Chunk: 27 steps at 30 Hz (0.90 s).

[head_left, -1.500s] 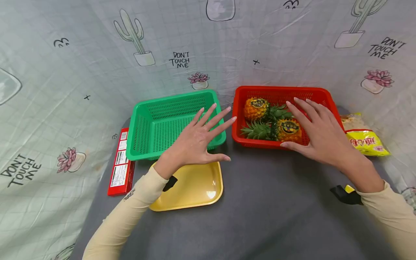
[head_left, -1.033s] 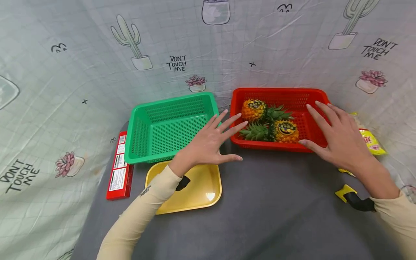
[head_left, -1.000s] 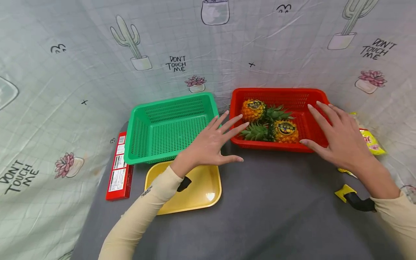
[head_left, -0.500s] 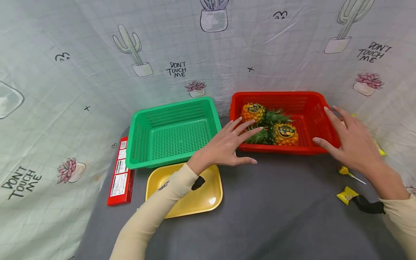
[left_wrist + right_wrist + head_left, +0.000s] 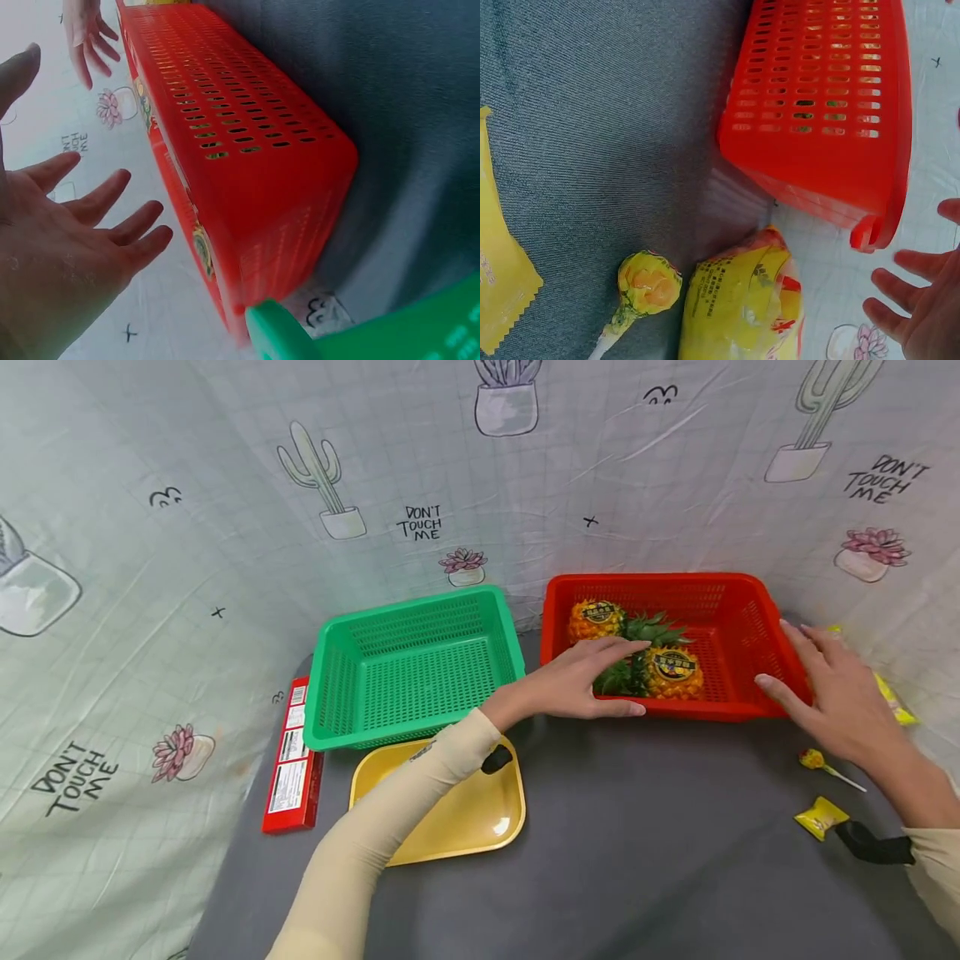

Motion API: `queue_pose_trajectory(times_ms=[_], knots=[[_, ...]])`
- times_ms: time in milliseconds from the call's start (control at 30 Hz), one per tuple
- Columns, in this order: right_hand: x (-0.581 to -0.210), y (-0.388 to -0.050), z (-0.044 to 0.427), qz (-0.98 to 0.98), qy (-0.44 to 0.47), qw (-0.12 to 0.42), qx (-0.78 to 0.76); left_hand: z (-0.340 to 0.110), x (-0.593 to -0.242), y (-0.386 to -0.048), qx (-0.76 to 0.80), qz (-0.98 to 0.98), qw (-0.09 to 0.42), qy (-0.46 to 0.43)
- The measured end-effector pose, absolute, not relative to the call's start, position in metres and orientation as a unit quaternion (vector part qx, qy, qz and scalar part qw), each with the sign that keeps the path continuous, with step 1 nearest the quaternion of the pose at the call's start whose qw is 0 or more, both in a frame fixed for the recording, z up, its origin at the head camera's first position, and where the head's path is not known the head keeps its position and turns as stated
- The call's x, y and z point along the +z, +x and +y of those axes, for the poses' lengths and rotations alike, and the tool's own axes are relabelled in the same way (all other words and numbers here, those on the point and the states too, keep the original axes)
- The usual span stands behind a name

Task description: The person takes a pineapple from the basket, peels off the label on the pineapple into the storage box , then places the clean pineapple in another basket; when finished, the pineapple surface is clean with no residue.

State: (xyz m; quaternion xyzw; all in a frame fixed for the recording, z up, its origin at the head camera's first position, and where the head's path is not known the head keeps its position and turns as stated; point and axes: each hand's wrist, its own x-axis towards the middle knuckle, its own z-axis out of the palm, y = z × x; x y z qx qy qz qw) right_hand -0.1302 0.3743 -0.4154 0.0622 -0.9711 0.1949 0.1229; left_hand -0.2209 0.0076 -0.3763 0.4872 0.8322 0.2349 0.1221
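Note:
The red basket (image 5: pixel 731 710) stands at the back right with two pineapples in it, one at the back left (image 5: pixel 596 620) and one nearer the front (image 5: pixel 673 673). My left hand (image 5: pixel 573 683) hovers over the basket's front left part, fingers extended above green leaves, holding nothing. In the left wrist view that hand (image 5: pixel 71 232) is beside the basket's wall (image 5: pixel 255 187), fingers spread. My right hand (image 5: pixel 847 697) is at the basket's right end, fingers apart and empty; whether it touches the rim I cannot tell. The right wrist view shows its fingers (image 5: pixel 900 289) near the basket's corner (image 5: pixel 855 172).
A green basket (image 5: pixel 322 693) stands left of the red one, with a yellow tray (image 5: pixel 450 818) before it and a red box (image 5: pixel 294 777) beside it. On the right lie a lollipop (image 5: pixel 812 759), a small yellow packet (image 5: pixel 821 817) and a yellow bag (image 5: pixel 742 300), partly behind my right hand.
My left hand has moved right, from near the green basket to over the red basket. My right hand has shifted right, from over the red basket to its right end. The lollipop has come into view.

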Motion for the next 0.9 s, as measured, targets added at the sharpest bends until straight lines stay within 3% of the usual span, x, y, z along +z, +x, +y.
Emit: queue_pose_trajectory(times_ms=[500, 733, 900], knots=[[-0.432, -0.131, 0.385, -0.965, 0.043, 0.077, 0.247, 0.060, -0.377, -0.254, 0.250, 0.835, 0.117, 0.476], [-0.440, -0.131, 0.392, -0.950, 0.039, 0.028, 0.308, 0.071, -0.381, -0.259, 0.227, 0.856, 0.161, 0.435], [-0.444, -0.131, 0.393, -0.948, 0.029, 0.022, 0.315, 0.075, -0.387, -0.263, 0.183, 0.862, 0.166, 0.442]])
